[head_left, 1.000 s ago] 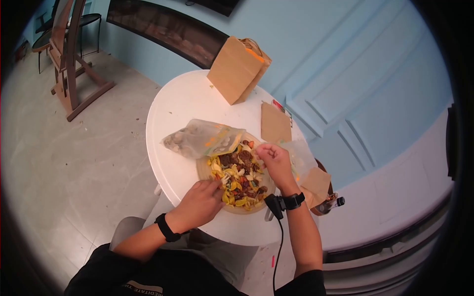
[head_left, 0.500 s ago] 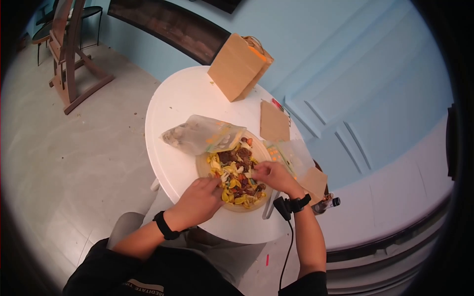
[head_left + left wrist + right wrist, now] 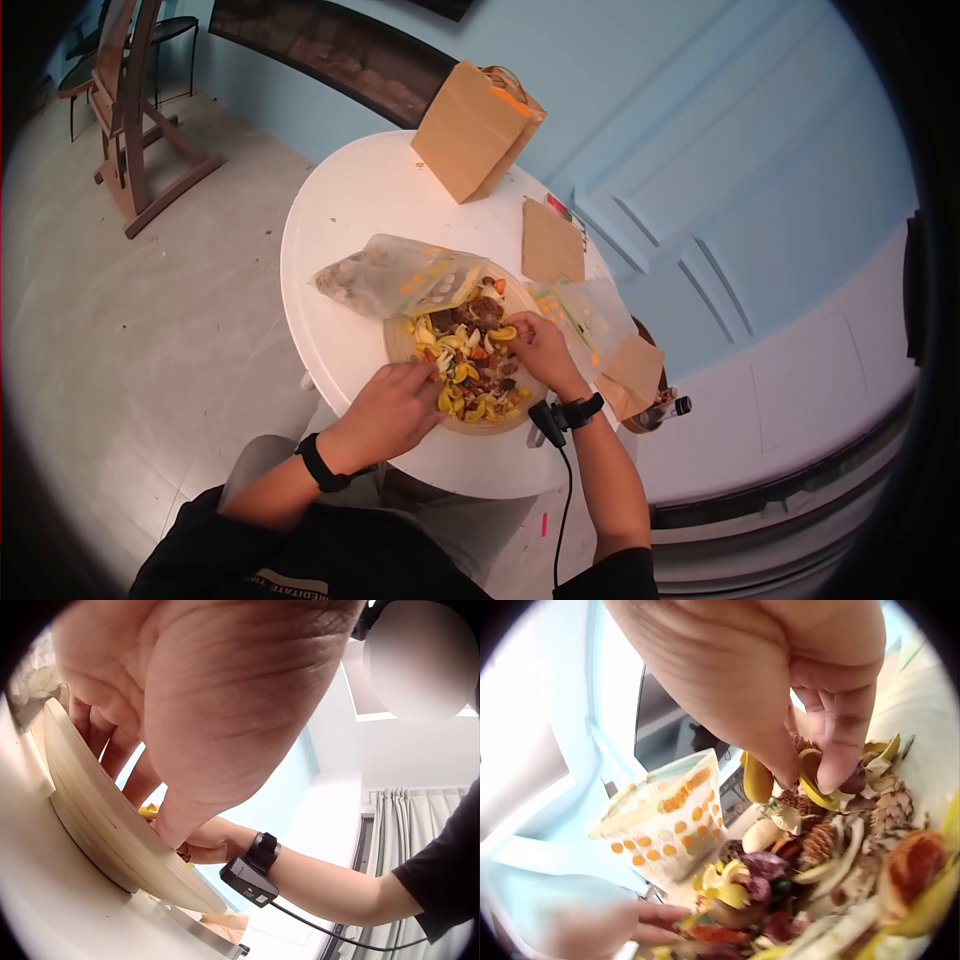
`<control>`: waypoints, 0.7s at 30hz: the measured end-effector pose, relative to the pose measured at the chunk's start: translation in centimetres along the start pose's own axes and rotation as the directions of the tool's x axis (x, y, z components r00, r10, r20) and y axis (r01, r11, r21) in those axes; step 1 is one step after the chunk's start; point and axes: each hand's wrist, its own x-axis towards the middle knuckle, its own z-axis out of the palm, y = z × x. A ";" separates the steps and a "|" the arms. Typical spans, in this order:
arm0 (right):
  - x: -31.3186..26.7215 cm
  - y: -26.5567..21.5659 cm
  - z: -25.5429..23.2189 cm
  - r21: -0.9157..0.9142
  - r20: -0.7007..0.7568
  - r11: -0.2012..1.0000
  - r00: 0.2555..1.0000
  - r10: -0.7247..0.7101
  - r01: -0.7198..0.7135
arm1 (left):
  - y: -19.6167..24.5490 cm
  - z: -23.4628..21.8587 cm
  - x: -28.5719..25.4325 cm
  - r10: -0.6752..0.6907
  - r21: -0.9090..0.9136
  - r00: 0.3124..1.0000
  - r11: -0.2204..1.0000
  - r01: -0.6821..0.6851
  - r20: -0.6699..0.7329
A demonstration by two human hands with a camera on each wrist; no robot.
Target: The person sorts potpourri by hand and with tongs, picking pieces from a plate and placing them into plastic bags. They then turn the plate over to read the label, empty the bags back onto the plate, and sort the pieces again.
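Note:
A round pale tray (image 3: 400, 345) on the white table holds a mixed heap of dried yellow, red and brown pieces (image 3: 470, 375). My right hand (image 3: 542, 352) pinches a yellow curved piece (image 3: 504, 334) above the heap's right side; in the right wrist view its thumb and fingertips meet around yellow petals (image 3: 817, 796). At the tray's left edge, my left hand (image 3: 390, 410) touches the heap with fingers extended. The left wrist view shows that palm (image 3: 217, 705) over the tray's rim (image 3: 97, 810). A translucent bag (image 3: 400, 280) lies across the tray's far left edge.
A brown paper bag (image 3: 470, 135) stands at the table's far edge. Brown card (image 3: 552, 243) and another clear bag (image 3: 590, 315) lie to the right, near a folded brown paper piece (image 3: 632, 375) and a dark-capped bottle (image 3: 675, 408). A cable hangs from my right wrist.
My right hand has moved from the tray's right edge over the heap and now holds a yellow piece. The left hand stays at the tray's left edge. The head view has shifted slightly.

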 end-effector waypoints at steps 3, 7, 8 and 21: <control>0.4 -0.4 -0.6 0.263 -0.047 0.965 0.998 0.036 -0.022 | 0.0 0.1 0.0 0.006 0.011 1.000 1.000 -0.006 -0.003; -0.3 -0.9 -1.1 0.184 -0.169 0.983 0.985 0.019 0.013 | 0.2 -0.4 0.2 -0.004 0.026 1.000 1.000 0.003 0.029; -0.5 -0.7 -1.4 0.108 -0.197 0.994 0.980 0.006 0.016 | 0.3 -0.4 0.2 -0.006 0.027 0.999 1.000 0.005 0.033; -2.3 2.5 -2.1 -0.339 0.022 0.941 0.999 0.024 -0.015 | 0.4 -0.3 0.2 -0.025 0.025 0.999 0.999 0.025 0.031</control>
